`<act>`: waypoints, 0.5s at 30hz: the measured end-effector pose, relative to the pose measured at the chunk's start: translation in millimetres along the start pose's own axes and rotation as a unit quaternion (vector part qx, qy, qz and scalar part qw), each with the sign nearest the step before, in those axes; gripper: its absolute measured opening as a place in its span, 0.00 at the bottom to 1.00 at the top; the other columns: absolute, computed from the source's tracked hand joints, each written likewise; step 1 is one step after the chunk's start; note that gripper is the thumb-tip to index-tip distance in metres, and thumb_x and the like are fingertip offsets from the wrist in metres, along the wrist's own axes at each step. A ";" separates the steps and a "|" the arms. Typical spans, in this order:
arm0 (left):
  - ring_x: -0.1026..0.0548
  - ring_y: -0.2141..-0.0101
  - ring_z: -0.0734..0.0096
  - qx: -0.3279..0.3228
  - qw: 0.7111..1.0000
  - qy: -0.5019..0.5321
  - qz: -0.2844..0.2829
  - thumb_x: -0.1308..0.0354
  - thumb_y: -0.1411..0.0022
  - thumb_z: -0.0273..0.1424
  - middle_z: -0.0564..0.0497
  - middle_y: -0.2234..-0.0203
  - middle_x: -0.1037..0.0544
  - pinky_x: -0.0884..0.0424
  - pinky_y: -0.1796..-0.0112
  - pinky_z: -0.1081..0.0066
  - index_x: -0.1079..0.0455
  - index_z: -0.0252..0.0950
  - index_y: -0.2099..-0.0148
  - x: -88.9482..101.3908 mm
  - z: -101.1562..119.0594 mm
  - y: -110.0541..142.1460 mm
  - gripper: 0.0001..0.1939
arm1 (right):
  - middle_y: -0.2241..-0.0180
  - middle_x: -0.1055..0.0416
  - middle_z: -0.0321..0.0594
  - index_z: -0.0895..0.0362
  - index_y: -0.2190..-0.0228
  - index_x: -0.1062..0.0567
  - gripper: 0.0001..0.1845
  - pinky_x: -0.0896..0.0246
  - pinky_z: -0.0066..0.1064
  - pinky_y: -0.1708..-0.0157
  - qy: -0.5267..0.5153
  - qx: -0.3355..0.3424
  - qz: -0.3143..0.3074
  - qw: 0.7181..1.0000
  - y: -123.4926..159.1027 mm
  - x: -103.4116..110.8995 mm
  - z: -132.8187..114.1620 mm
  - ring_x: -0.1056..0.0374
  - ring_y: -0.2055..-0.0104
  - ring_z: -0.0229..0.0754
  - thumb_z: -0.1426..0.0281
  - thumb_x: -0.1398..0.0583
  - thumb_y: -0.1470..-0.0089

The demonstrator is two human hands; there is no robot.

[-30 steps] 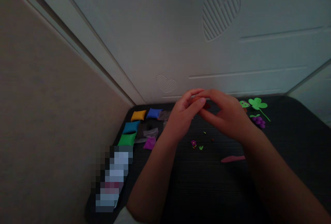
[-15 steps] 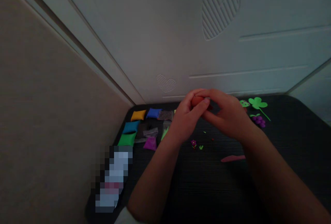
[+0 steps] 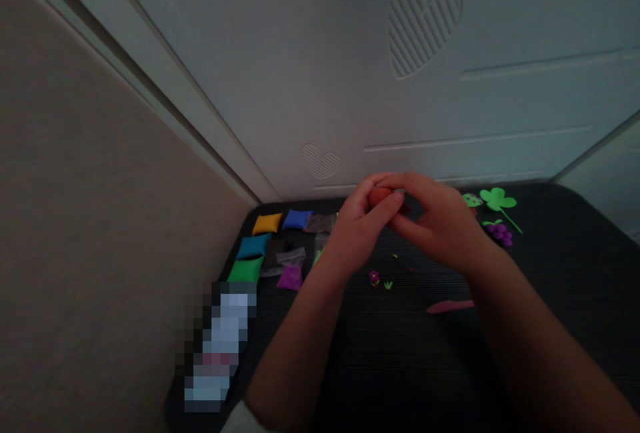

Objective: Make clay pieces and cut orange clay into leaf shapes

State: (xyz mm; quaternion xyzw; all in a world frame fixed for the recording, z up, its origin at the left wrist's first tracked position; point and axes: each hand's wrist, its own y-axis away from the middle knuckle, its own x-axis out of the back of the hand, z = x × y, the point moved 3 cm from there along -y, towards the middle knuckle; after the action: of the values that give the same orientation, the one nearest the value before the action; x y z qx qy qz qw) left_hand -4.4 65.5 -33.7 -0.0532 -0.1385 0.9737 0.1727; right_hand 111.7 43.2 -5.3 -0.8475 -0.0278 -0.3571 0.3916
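Note:
Both of my hands meet above the far part of the dark table, closed around a smooth orange-red lump of modelling clay (image 3: 381, 196). My left hand (image 3: 356, 228) cups it from the left, its thumb laid across the front. From the right, my right hand (image 3: 435, 223) curls its fingers over the same lump. A darker red bit shows below the right fingers; whether it joins the lump I cannot tell. Nearer me on the table lie a tiny purple flower (image 3: 374, 276), a small green sprig (image 3: 389, 285) and a red speck (image 3: 411, 270).
A pink plastic knife (image 3: 447, 307) lies partly behind my right forearm. At the right are a green clover (image 3: 497, 199) and a purple grape bunch (image 3: 500, 233). Clay packets, including a yellow one (image 3: 268, 223) and a magenta one (image 3: 291, 277), line the left. A white panel rises behind the table.
My left hand has shifted slightly right and its thumb has moved, so more of the orange-red clay shows than a second ago. Over the last half second the hands look nearly still.

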 end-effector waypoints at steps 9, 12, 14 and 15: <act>0.29 0.56 0.67 -0.001 1.000 0.007 -0.003 0.44 0.41 0.34 0.49 0.56 0.27 0.35 0.52 0.67 0.32 0.37 0.53 -0.1 0.3 -0.1 0.13 | 0.60 0.26 0.39 0.58 0.61 0.27 0.13 0.39 0.32 0.57 0.000 -0.004 0.001 1.000 0.1 0.3 0.3 0.31 0.58 0.41 0.76 0.41 0.51; 0.29 0.55 0.66 0.002 1.000 0.000 -0.004 0.44 0.41 0.35 0.48 0.56 0.27 0.35 0.52 0.67 0.32 0.37 0.53 0.6 0.3 -0.5 0.14 | 0.60 0.26 0.40 0.58 0.60 0.27 0.13 0.39 0.32 0.58 -0.003 -0.006 -0.002 1.000 0.2 -0.1 0.4 0.31 0.58 0.42 0.76 0.41 0.51; 0.30 0.54 0.65 0.005 1.000 0.001 -0.007 0.44 0.41 0.35 0.48 0.55 0.27 0.35 0.52 0.66 0.32 0.37 0.52 0.9 0.2 -0.8 0.15 | 0.60 0.26 0.40 0.59 0.60 0.27 0.13 0.39 0.32 0.58 -0.003 -0.006 -0.002 1.000 0.2 0.2 0.4 0.31 0.59 0.42 0.75 0.41 0.51; 0.30 0.54 0.65 0.006 1.000 0.005 -0.009 0.44 0.41 0.35 0.48 0.55 0.27 0.35 0.52 0.66 0.33 0.37 0.52 0.9 0.3 -0.9 0.15 | 0.60 0.26 0.40 0.58 0.60 0.27 0.13 0.39 0.32 0.58 -0.003 -0.005 -0.003 1.000 0.1 0.3 0.4 0.31 0.59 0.42 0.75 0.41 0.51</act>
State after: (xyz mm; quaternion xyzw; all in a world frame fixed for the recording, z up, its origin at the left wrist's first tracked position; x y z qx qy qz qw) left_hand -5.1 66.5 -33.2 -0.0562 -0.1325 0.9726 0.1823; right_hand 112.2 43.4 -5.3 -0.8504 -0.0293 -0.3562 0.3862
